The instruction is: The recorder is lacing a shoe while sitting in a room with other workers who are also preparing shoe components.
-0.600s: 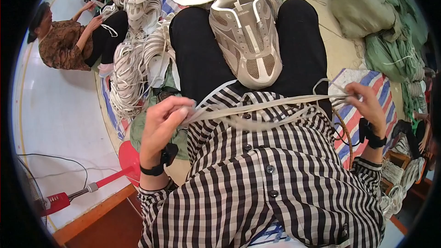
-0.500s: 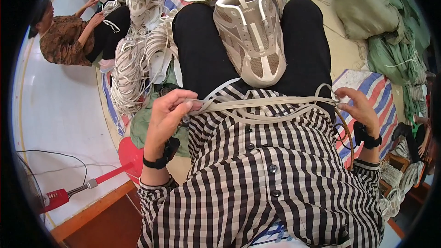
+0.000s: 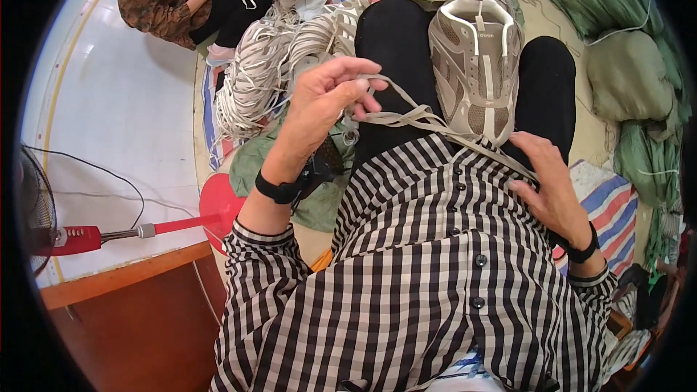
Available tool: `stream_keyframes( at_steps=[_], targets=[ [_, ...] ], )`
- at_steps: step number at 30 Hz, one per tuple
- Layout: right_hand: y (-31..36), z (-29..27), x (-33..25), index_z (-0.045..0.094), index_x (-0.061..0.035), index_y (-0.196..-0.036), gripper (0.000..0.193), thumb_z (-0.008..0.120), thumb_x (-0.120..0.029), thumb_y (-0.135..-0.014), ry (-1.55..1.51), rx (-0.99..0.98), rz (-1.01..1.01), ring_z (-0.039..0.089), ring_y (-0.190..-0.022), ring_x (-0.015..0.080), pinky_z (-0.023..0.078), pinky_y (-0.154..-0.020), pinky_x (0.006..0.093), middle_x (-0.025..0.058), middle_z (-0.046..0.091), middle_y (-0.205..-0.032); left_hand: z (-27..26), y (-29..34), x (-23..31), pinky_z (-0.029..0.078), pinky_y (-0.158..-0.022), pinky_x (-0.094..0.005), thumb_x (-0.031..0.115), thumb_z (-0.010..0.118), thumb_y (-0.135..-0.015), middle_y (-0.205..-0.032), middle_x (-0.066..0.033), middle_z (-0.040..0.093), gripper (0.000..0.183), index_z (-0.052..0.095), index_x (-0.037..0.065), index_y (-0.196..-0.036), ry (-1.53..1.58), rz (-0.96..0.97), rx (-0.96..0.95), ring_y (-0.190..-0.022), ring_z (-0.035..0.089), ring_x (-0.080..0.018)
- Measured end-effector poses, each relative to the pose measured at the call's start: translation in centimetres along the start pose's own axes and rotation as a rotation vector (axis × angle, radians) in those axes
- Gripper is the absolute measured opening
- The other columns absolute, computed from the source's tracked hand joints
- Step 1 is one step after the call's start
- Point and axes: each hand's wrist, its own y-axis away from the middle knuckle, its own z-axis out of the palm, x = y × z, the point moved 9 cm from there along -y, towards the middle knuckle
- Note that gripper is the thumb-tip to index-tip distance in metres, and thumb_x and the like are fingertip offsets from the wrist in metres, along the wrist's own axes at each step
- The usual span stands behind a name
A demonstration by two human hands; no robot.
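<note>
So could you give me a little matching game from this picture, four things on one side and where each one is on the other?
Things:
1. beige sneaker
2. flat beige laces
3. pile of pale laces
4. red fan stand

Places:
A. heaped on the striped mat ahead and to the left
B. on the floor at far left
C. resting on the lap
D. held in the left hand, running under the right hand

Pairs: 1-C, 2-D, 3-A, 4-B

Black-and-white checked button shirt with cuffed long sleeves; black trousers; black wristband on left hand (image 3: 327, 98) and on right hand (image 3: 548, 181)
</note>
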Motion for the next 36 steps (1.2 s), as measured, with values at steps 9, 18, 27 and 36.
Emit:
stream_keyframes(
  at_steps=[9, 18, 27, 36],
  targets=[
    [-1.2, 3.1, 2.5, 0.057, -0.0003, -0.112, 0.03, 0.065, -0.013, -0.085, -0.157, -0.141, 0.149, 0.063, -0.084, 0.0341, 0.049, -0.075, 0.0409, 0.0171, 0.064, -0.093, -0.3, -0.8, 0.4, 0.054, -0.08, -0.0291, 0.009, 0.051, -0.095, -0.11, -0.0189, 0.065, 0.029, 0.058, -0.003, -0.12, -0.012, 0.014, -0.076, -0.09, 0.068, -0.0198],
    [-2.1, -2.2, 1.6, 0.061, -0.001, -0.107, 0.03, 0.067, -0.003, -0.078, -0.082, 0.099, 0.013, 0.058, -0.096, 0.0315, 0.045, -0.084, 0.0382, 0.0137, 0.062, -0.102, 3.3, -0.5, 0.0, 0.055, -0.073, -0.0282, 0.011, 0.052, -0.096, -0.102, -0.0152, 0.068, 0.026, 0.058, -0.002, -0.118, 0.046, -0.04, -0.174, -0.086, 0.068, -0.0196],
    [-7.8, 0.5, -4.8, 0.06, -0.0004, -0.102, 0.024, 0.061, -0.02, -0.089, -0.375, -0.098, -0.171, 0.063, -0.08, 0.0345, 0.048, -0.069, 0.0415, 0.0191, 0.063, -0.085, 10.9, 2.1, 4.2, 0.055, -0.075, -0.0289, 0.003, 0.049, -0.097, -0.103, -0.0119, 0.066, 0.024, 0.058, -0.005, -0.118, -0.032, 0.014, -0.395, -0.088, 0.067, -0.0169],
    [-4.8, -1.8, -1.6, 0.064, 0.0, -0.095, 0.02, 0.059, -0.019, -0.093, -0.494, -0.091, 0.003, 0.054, -0.058, 0.0139, 0.045, -0.058, 0.0302, 0.0088, 0.058, -0.066, 9.0, 1.7, 0.0, 0.05, -0.084, -0.0269, 0.006, 0.061, -0.089, -0.106, -0.0096, 0.069, 0.022, 0.064, 0.0, -0.11, -0.338, 0.12, -0.188, -0.096, 0.064, -0.014]
  ],
)
